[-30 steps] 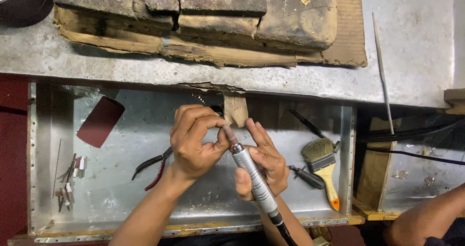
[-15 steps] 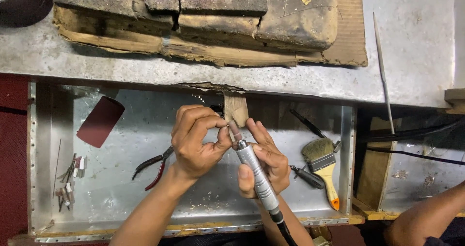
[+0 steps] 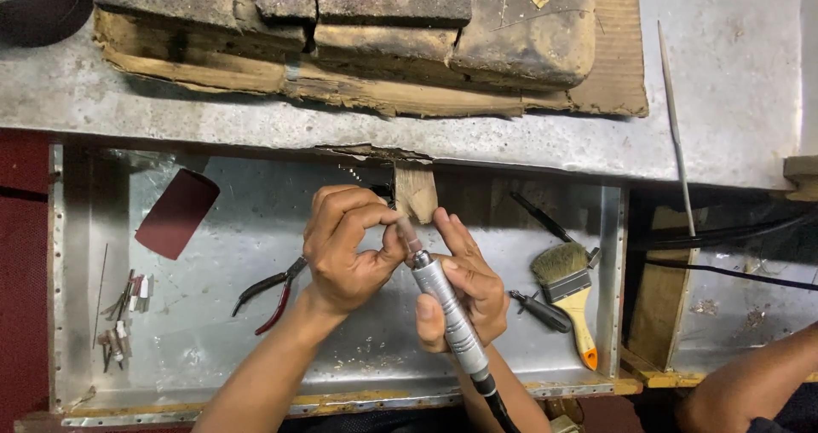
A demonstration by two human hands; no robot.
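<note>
Over the metal tray (image 3: 213, 348), right hand (image 3: 464, 284) fingers gripping rotary handpiece (image 3: 447, 314), left hand (image 3: 345, 245) fingers pinched closed at its tip.

**One head-worn view, looking straight down**

A single camera sits on the person's head and faces almost vertically down at the hands, which meet just below the frame's middle, fairly near the lens. Beyond the hands the view takes in the metal tray (image 3: 213, 331) around them and the grey surface (image 3: 733, 83) farther ahead. Forearms enter from the bottom edge. No second view overlaps it.
</note>
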